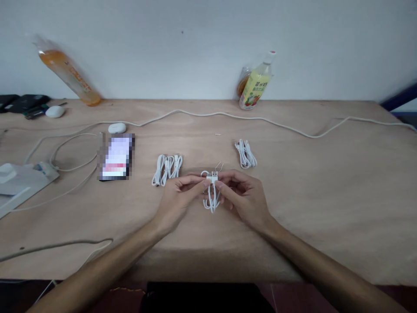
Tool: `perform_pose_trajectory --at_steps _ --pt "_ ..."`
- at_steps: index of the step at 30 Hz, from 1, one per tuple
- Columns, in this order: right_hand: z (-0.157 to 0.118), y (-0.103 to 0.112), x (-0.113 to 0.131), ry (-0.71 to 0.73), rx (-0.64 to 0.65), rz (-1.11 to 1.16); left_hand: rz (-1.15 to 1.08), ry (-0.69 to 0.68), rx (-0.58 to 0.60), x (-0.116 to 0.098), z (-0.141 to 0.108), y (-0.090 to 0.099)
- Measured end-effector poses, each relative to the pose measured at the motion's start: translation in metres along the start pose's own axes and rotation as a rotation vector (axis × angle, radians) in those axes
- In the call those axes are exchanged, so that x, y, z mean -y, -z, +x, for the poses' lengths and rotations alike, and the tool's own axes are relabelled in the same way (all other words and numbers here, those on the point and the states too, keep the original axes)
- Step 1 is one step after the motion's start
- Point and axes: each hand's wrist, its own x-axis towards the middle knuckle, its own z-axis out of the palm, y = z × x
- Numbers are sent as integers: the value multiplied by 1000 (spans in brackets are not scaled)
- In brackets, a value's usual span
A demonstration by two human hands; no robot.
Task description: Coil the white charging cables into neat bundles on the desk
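Note:
Between my two hands, just above the wooden table point(319, 182), is a white USB cable point(212, 198) folded into loops, its metal USB plug pointing away from me. My left hand point(182, 193) pinches the cable's left side near the plug with thumb and fingers. From the right, my right hand point(243, 191) pinches it in the same spot. A thin wire tie point(219, 166) sticks up just beyond the plug. Several bundled white cables point(167, 169) lie left of my hands. To the right, farther back, are more bundled white cables point(246, 153).
A phone point(116, 156) and a white earbud case point(117, 128) lie at the left. A long white cord point(228, 114) crosses the table's back. An orange drink bottle point(70, 76) and a yellow-labelled bottle point(257, 82) lean against the wall. A white power strip point(19, 195) sits far left.

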Motion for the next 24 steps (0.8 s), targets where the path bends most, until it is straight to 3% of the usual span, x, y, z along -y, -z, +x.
perform_pose_trajectory --at_steps 24 --pt "-2 -2 -2 13 -11 -10 -40 12 5 -1 -1 -2"
